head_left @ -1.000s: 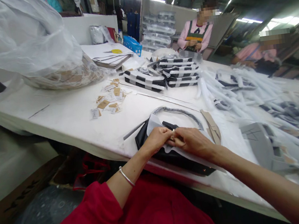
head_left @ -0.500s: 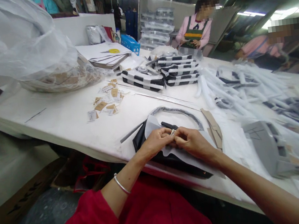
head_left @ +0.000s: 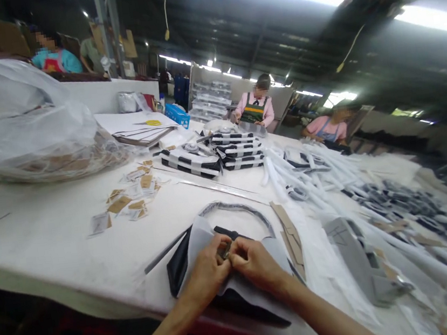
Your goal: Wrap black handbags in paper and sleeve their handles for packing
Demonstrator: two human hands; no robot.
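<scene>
A black handbag (head_left: 177, 264) lies in front of me at the table edge, with a white sheet of wrapping paper (head_left: 200, 236) over it. Its handle (head_left: 238, 206), covered in clear wrap, arches away from me. At the bag's middle, a small metal clasp (head_left: 226, 253) is pinched between the fingertips of my left hand (head_left: 210, 264) and my right hand (head_left: 255, 261). Both hands are closed and nearly touching, so most of the clasp is hidden. Just beyond the fingers, a black strap tab (head_left: 227, 232) shows.
Paper tags (head_left: 129, 198) are scattered left of the bag. Black-and-white wrapped bundles (head_left: 237, 149) are stacked behind it. Brown card strips (head_left: 289, 235) and a grey tape dispenser-like holder (head_left: 353, 260) stand right. A bulging plastic bag (head_left: 30, 120) fills the left. Co-workers (head_left: 257, 106) sit across the table.
My view has tilted up and turned right, so the bag and hands appear lower and further left. Both hands remain pinched at the clasp, with the fingers slightly shifted.
</scene>
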